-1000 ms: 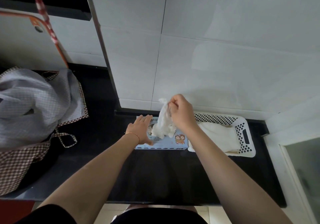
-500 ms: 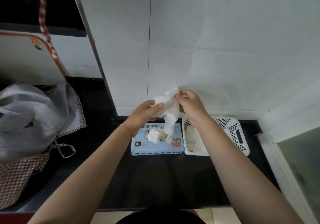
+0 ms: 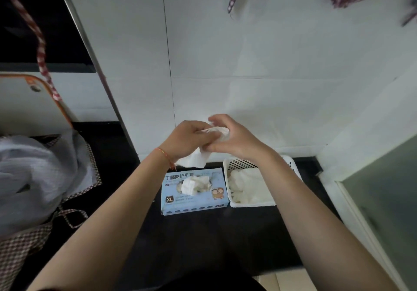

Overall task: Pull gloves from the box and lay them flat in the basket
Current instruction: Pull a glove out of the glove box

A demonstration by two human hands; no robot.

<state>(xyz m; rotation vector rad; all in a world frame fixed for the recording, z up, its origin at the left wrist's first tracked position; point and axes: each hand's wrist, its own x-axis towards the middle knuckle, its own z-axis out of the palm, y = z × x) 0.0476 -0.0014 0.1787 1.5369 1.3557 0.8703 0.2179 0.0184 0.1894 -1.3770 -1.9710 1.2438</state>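
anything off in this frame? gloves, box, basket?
Basket gloves lie in a rumpled heap, not flat. The glove held by left hand and right hand is bunched. Box and basket sit square.

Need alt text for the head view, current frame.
Both hands, left hand and right hand, hold a white glove above a blue glove box. A white basket with gloves in it sits right of the box on a black counter.

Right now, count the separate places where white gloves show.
3. One glove is held up between the left hand and right hand. One pokes from the glove box. A pile lies in the basket; its number is unclear, and more may sit hidden inside the box.
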